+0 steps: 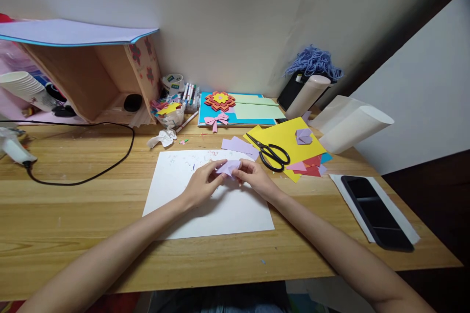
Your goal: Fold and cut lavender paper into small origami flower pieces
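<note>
Between my two hands is a small piece of folded purple paper (229,167), held above a white sheet (176,215) that lies on the wooden table. My left hand (202,183) pinches its left side with thumb and fingers. On the right side, my right hand (255,178) grips the same paper, its fingertips partly hidden. Just behind my hands lie purple paper strips (238,146). Black-handled scissors (271,153) rest to the right, partly on yellow paper (293,139). A folded purple paper piece (303,137) sits on that yellow paper.
At the back, a blue board (205,107) bears a layered paper flower (220,101) and a pink bow (216,120). A glue gun (14,146) with its black cord lies left, below a cardboard box (143,73). A phone (376,212) lies right.
</note>
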Tool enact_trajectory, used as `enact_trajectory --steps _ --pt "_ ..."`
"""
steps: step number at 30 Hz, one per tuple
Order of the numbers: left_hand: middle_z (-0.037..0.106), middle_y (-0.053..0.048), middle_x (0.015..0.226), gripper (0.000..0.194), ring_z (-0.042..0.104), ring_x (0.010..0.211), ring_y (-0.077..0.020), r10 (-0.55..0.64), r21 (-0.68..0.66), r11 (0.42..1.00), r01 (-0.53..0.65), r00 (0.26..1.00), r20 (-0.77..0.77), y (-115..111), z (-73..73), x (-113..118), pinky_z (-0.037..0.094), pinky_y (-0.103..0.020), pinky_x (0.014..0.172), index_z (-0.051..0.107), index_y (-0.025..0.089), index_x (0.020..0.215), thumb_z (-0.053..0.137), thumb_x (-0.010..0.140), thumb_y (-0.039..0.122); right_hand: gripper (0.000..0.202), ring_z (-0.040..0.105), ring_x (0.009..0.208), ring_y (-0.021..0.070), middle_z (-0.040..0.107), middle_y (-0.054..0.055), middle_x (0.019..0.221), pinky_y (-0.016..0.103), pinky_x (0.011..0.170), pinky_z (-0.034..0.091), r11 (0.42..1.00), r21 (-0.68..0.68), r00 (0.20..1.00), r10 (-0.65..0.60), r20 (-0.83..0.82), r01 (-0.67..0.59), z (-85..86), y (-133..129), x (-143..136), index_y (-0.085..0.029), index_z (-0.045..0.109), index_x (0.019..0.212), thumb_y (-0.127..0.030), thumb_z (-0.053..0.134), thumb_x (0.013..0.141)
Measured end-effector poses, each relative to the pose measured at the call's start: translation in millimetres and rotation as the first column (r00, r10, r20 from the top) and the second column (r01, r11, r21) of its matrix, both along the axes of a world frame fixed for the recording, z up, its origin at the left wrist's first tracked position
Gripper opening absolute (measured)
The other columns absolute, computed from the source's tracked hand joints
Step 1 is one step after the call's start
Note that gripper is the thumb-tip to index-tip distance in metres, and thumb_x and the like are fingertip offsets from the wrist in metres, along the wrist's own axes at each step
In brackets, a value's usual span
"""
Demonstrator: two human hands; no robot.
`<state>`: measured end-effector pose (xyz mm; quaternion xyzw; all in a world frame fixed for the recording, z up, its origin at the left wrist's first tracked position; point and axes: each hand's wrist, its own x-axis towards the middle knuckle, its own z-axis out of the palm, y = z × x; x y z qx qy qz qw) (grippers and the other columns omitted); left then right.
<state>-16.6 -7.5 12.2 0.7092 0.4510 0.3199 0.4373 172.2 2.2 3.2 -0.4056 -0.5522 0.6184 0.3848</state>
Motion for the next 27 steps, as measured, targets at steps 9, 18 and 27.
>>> enact_trajectory --steps 9,18,27 --pt "0.061 -0.001 0.060 0.038 0.058 0.058 -0.0148 0.055 -0.195 0.981 -0.015 0.977 0.204 6 -1.6 -1 0.044 -0.026 0.060 0.058 0.014 0.076 0.042 0.088 0.047 0.026 0.050 0.060 0.0113 0.052 -0.002 0.067 0.024 0.056 0.043 0.988 0.025 0.988 0.152 0.032 -0.152 -2.2 0 3 -0.017 0.056 0.075 -0.041 0.067 0.074" --pt "0.057 0.004 0.065 0.034 0.060 0.056 -0.0124 0.102 -0.205 0.978 -0.044 0.954 0.282 5 -6.2 1 0.046 -0.025 0.059 0.045 0.019 0.116 0.051 0.083 0.028 0.016 0.054 0.067 0.0148 0.056 0.000 0.073 0.026 0.060 0.045 0.998 0.019 0.997 0.063 0.047 -0.064 2.9 0 2 -0.019 0.057 0.079 -0.032 0.062 0.072" --pt "0.052 0.004 0.073 0.049 0.054 0.066 -0.0117 0.088 -0.072 0.995 -0.073 0.966 0.243 5 -7.8 1 0.044 -0.024 0.063 0.040 0.017 0.119 0.059 0.073 0.018 0.042 0.055 0.081 0.0152 0.056 0.002 0.099 0.026 0.067 0.047 0.944 0.277 0.968 -0.218 0.122 0.177 -1.0 -5 0 -0.026 0.052 0.108 -0.017 0.063 0.069"
